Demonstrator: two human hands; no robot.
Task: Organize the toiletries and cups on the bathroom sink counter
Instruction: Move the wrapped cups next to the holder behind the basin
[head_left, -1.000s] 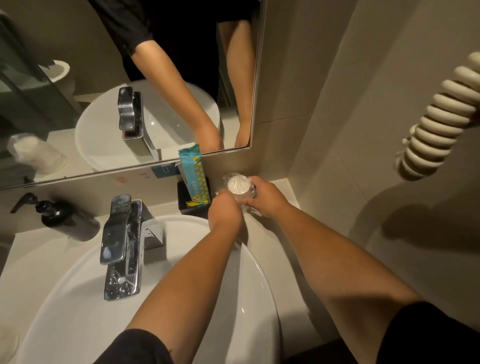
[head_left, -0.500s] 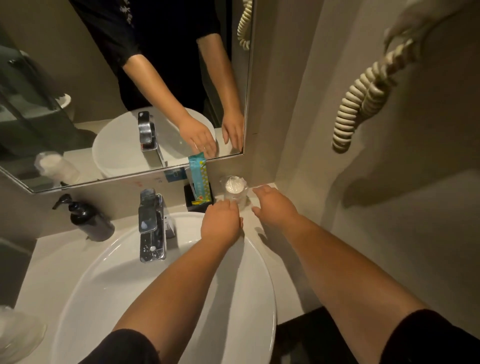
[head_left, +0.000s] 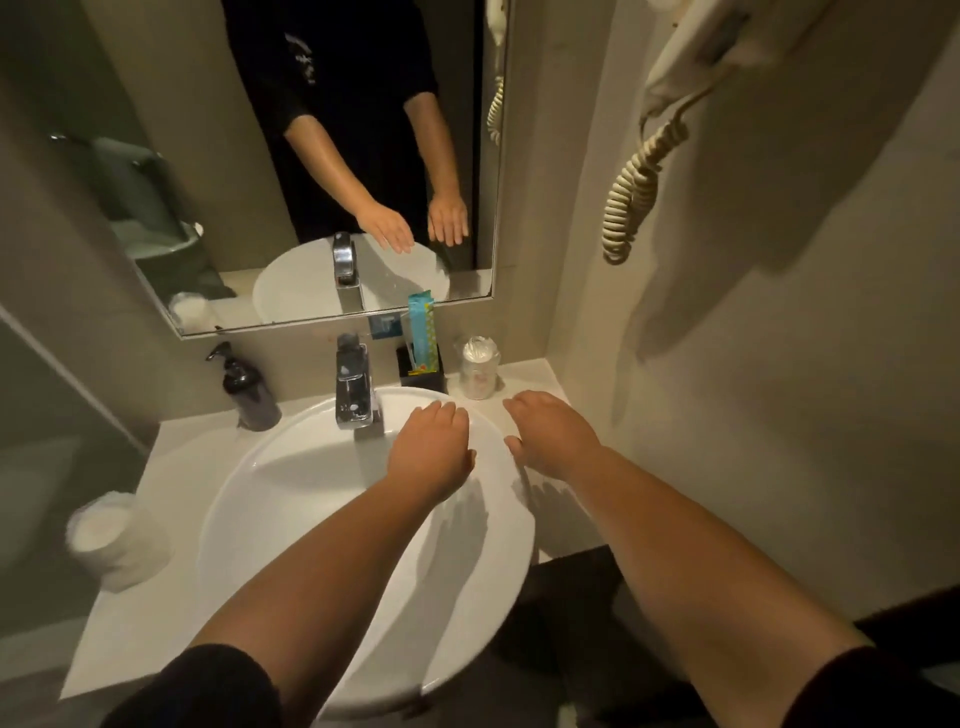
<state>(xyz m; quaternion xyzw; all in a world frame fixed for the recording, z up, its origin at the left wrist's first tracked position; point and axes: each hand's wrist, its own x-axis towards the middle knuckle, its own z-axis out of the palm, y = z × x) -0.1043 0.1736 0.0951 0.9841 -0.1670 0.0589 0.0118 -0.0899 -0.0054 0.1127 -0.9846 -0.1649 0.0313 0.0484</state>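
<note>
Cup just beyond empty hands

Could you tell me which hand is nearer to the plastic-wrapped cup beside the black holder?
Right. The right hand hovers just right of the plastic-wrapped cup; the left hand hovers over the white basin, farther away.

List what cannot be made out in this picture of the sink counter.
- Head view: the print on the upright teal packet in the black square holder is too small to read.
- The wrapped clear cup: its film hides whether anything is inside.
- The white wrapped object at the counter's left is blurred; unidentifiable.
- The left hand and right hand: palms hidden, facing down.
</note>
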